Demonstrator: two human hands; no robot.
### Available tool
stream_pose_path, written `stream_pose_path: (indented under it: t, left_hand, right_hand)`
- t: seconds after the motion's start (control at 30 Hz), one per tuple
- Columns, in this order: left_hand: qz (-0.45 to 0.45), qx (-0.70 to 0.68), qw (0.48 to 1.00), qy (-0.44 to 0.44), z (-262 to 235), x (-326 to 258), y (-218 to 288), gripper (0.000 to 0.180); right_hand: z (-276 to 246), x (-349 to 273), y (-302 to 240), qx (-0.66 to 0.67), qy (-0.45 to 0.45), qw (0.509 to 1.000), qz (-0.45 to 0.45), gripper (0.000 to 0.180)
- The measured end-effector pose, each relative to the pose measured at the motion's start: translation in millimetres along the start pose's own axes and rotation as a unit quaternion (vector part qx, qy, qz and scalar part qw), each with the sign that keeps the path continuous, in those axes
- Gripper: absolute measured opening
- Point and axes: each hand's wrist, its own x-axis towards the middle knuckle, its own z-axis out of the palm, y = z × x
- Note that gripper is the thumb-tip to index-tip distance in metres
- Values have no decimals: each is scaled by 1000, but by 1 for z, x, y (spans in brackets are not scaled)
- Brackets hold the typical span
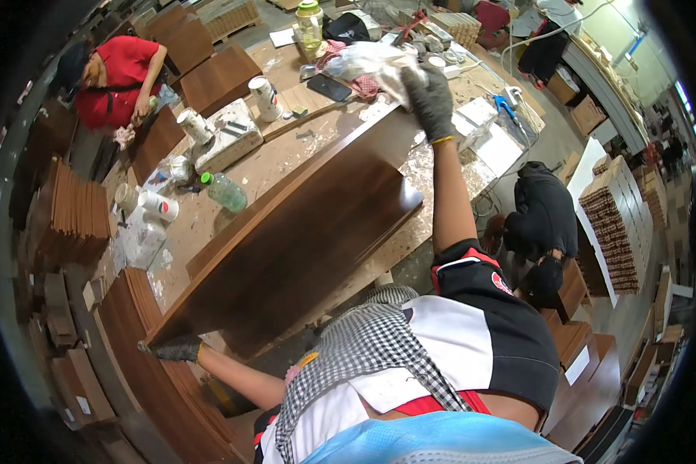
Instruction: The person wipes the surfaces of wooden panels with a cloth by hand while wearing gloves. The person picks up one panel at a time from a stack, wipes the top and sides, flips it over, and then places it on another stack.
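Your right hand [429, 104] clutched white rag [375, 66] at the far end of the brown board [309, 232], and down-left ran its long axis, straight to your left hand [174, 350], grip unclear

Right hand [429, 100]: fingertips lost against crumpled white cloth [379, 66]; closure on it indeterminate. Left hand [174, 350]: dark glove merges with shadow at the low end of the brown board [309, 232]; finger positions unresolved. Board covers part of the bench [201, 243] beneath. Blue mask [441, 441] cropped by lower edge. Leaning brown panels [166, 371], lower left: bottom ends also cropped. Worker in red [120, 77]: legs hidden; pale item [124, 137] near their hands too small to identify. Crouching worker in black [545, 213]: hands not discernible. Background, far right: figures [675, 151] small, blurred.
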Motion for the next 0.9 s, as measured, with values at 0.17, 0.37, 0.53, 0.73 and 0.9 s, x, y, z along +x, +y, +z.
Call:
stream_pose_path:
  t: [0.17,0.37,0.53,0.73,0.9]
  left_hand:
    - [-54,-10,999,0,-31,14,-22,61]
    - [-168,-68,983,-34,-98,-19,-4,36]
    - [-123,-188,963,-147,-112,-44,25,24]
    - [-240,-236,938,80,-93,-80,11,32]
    - [-248,-414,875,-51,-154,-48,-66,36]
  right_hand:
    - [-8,-13,128,266,-8,952,151,39]
    - [-25,-60,104,611,78,701,359,43]
    - [-24,-84,79,442,152,828,310,44]
    - [-20,-161,83,425,141,831,331,44]
    - [-20,-210,147,457,75,791,400,46]
